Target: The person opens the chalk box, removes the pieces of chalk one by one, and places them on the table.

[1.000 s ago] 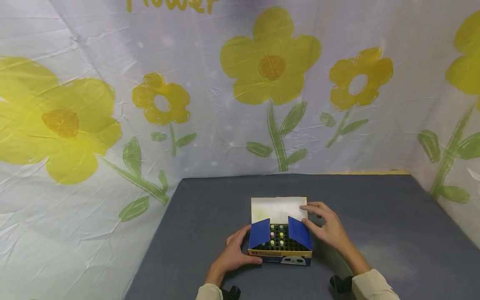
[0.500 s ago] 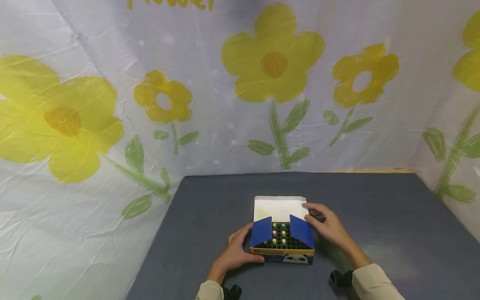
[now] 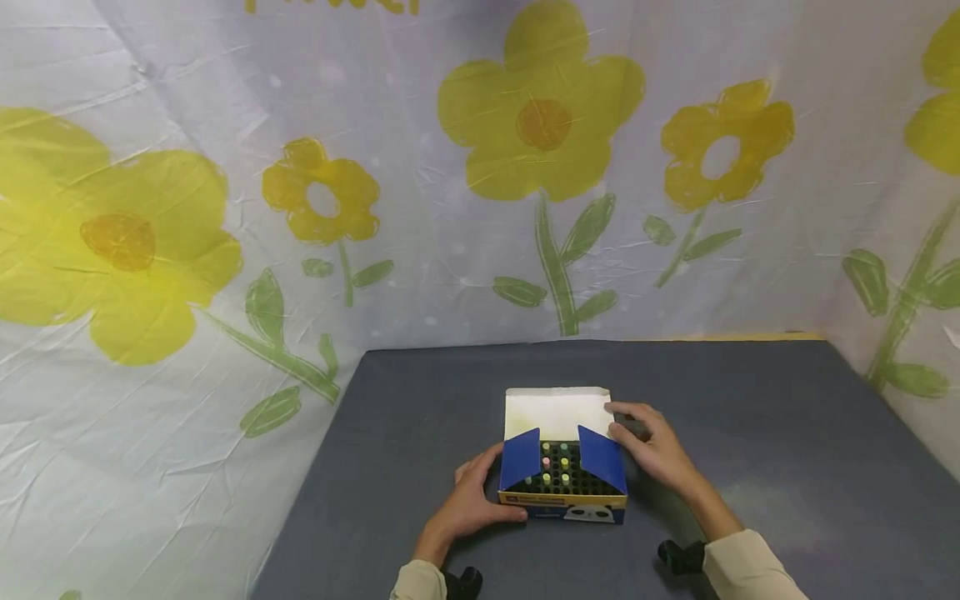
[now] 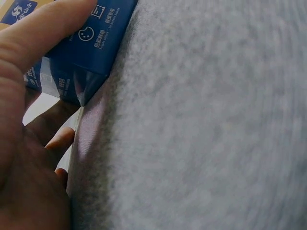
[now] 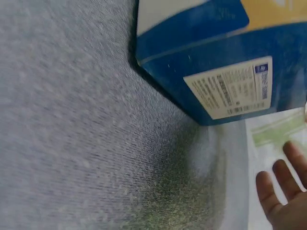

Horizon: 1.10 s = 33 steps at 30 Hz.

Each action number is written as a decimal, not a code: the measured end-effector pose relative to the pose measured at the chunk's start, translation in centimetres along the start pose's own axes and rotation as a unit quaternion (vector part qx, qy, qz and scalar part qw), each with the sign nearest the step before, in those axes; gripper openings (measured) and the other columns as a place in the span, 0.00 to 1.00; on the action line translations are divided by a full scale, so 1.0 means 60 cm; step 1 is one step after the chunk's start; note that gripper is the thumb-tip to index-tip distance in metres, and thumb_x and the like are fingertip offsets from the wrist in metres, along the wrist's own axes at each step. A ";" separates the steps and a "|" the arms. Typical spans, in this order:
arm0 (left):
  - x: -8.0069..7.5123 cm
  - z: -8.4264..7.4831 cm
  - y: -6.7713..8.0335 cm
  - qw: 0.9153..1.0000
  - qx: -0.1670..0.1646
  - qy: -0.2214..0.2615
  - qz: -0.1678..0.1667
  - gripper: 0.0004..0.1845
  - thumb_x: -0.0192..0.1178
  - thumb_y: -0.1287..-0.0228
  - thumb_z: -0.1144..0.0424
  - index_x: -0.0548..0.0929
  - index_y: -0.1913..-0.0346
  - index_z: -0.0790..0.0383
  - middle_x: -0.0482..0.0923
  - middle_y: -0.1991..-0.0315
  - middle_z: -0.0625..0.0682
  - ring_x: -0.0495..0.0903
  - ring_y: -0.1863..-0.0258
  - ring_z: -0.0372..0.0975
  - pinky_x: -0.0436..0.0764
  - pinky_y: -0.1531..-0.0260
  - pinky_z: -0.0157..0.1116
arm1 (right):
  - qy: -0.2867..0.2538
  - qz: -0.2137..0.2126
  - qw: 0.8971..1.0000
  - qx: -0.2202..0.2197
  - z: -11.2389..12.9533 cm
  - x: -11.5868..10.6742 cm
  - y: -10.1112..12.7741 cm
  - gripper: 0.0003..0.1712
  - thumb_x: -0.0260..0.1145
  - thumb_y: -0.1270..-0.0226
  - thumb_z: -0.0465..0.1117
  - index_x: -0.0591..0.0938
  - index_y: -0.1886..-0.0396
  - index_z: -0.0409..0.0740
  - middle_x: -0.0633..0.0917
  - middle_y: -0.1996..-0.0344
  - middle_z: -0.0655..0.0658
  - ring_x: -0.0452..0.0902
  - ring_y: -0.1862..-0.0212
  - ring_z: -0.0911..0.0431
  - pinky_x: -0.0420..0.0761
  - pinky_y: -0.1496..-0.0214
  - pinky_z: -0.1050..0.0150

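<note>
A blue box (image 3: 562,483) sits on the grey desk (image 3: 750,417), close to its near edge and roughly midway across, and everything else can be placed from it. The step in hand looks like opening the box: its white lid (image 3: 557,412) is folded back on the far side, while two blue side flaps (image 3: 520,459) stand up and lean inward over the contents. The left hand (image 3: 468,504) holds the box's left side — thumb along the front lower edge, fingers curled round the wall, as the left wrist view confirms. The right hand (image 3: 651,448) rests at the box's right far corner, fingertips touching the lid's edge just beside the right flap; its fingers are bent, but whether this grip actually pinches the card or only presses on it I cannot tell.

Judging from this, the next move calls for spreading the two flaps outward while the left hand steadies the box, so the inside is fully exposed.

Inside is a dark grid of round holes, with a few small coloured tips (image 3: 557,468) — pink, green, yellow — standing in some. The front wall carries a yellow strip and a panda-like print. Behind the box hangs a flower-printed sheet (image 3: 540,125).
</note>
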<state>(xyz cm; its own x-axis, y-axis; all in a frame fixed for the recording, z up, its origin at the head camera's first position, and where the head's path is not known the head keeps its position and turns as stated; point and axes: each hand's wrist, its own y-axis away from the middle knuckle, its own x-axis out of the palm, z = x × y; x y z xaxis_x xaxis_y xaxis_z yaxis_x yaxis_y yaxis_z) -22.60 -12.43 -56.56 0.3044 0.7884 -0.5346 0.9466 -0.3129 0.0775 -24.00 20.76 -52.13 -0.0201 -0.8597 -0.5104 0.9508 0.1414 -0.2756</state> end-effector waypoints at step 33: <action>-0.046 -0.091 -0.015 0.974 0.116 -0.192 -0.029 0.46 0.76 0.57 0.32 0.74 0.31 0.38 0.58 0.27 0.52 0.52 0.24 0.54 0.53 0.33 0.69 | 0.254 0.070 0.960 -0.098 0.067 -0.020 0.026 0.44 0.79 0.56 0.69 0.82 0.42 0.50 0.77 0.48 0.45 0.66 0.44 0.47 0.59 0.50 0.48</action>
<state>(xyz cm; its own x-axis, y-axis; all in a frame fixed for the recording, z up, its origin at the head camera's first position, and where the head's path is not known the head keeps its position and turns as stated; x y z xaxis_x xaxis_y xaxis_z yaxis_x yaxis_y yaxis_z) -23.73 -11.40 -50.56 0.1479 0.5660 -0.8110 0.8980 -0.4204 -0.1297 -21.24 20.06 -48.65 -0.0921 -0.4820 -0.8713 0.8802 0.3697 -0.2975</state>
